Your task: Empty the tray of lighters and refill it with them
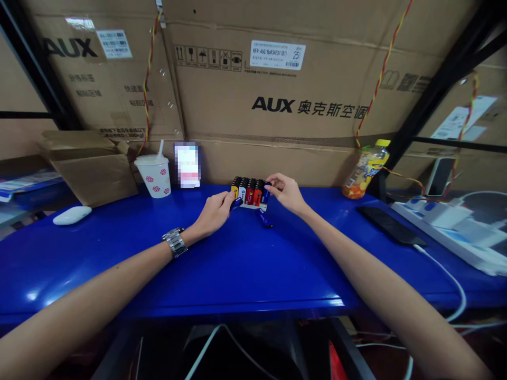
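Observation:
A row of several small upright lighters point(249, 191), yellow, white, red, orange and dark blue, stands on a white tray at the back of the blue table point(237, 264). My left hand point(216, 214), with a metal watch on the wrist, is closed on a blue lighter point(236, 203) just left of the row. My right hand point(285, 192) pinches the dark blue lighter at the right end of the row. Another blue lighter point(264, 218) lies flat on the table between my hands.
A paper cup with a straw point(154, 176), a small cardboard box point(89, 163) and a white mouse point(72, 215) sit on the left. A drink bottle point(366, 170), a black phone point(390, 226), a power strip point(443, 221) and a white cable occupy the right. Big cardboard boxes form the back.

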The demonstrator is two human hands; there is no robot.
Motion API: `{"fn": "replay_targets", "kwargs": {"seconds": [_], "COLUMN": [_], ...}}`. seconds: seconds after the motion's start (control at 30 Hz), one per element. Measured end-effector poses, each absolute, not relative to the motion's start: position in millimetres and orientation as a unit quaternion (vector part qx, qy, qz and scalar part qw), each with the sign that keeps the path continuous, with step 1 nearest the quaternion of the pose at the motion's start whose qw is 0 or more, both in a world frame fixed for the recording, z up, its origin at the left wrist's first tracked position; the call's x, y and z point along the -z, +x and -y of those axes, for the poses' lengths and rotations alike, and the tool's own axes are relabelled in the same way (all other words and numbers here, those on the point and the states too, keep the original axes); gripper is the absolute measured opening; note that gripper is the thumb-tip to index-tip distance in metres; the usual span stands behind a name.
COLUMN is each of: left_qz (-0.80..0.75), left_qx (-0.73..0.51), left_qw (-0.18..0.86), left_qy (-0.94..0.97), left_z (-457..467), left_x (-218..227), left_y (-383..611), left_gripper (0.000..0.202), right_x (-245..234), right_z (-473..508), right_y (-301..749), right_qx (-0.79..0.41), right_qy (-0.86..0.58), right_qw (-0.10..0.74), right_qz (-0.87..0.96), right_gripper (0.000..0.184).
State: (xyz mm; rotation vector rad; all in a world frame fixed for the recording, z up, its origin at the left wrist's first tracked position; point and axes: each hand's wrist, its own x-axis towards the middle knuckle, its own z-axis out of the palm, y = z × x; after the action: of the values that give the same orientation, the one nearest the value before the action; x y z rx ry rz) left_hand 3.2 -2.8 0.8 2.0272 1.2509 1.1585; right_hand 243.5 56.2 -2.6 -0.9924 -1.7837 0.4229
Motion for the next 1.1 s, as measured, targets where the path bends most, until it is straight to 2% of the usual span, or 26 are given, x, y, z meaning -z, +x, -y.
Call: {"fn": "replay_targets", "kwargs": {"seconds": [0.27, 0.47, 0.53, 0.63, 0.73, 0.87, 0.97, 1.1], "left_qz": [-0.469, -0.470, -0.466, -0.458, -0.451, -0.450, -0.443, -0.436], "left_qx": [-0.416, -0.414, -0.411, -0.409, -0.412, -0.430, -0.430, -0.422], "left_qw": [0.186, 0.221, 0.223, 0.215, 0.217, 0.269, 0.314, 0.310], "left_qy": [0.757, 0.748, 0.751, 0.759, 0.762, 0.735, 0.722, 0.732], "left_z": [3.6, 5.9, 6.8, 7.4, 7.7, 7.6, 6.5, 5.1], "left_x": [-4.3, -3.5, -3.1, -2.2, -1.0, 1.4, 4.0, 6.0], "left_y": [5.4, 6.2, 6.7, 7.7, 8.4, 8.5, 7.9, 6.9], "left_gripper": [0.035, 0.030, 0.030, 0.031, 0.032, 0.030, 0.026, 0.024], "right_x": [-3.6, -8.5, -12.9, -17.3, -19.1, -26.0, -32.1, -27.6], "right_z": [-48.0, -39.7, -29.6, -11.2, 1.1, -2.1, -15.4, -34.5], "right_y": [242.5, 239.0, 228.6, 204.5, 184.6, 192.5, 221.6, 256.9], "right_qx": [-0.130, -0.062, -0.076, -0.162, -0.211, -0.270, -0.278, -0.282], "right_qy": [-0.449, -0.453, -0.444, -0.394, -0.350, -0.368, -0.413, -0.444], "right_qw": [0.482, 0.499, 0.473, 0.376, 0.330, 0.343, 0.400, 0.462], "right_qz": [0.741, 0.737, 0.757, 0.823, 0.851, 0.821, 0.770, 0.714], "right_gripper": [0.015, 0.015, 0.021, 0.035, 0.034, 0.032, 0.034, 0.037]}}
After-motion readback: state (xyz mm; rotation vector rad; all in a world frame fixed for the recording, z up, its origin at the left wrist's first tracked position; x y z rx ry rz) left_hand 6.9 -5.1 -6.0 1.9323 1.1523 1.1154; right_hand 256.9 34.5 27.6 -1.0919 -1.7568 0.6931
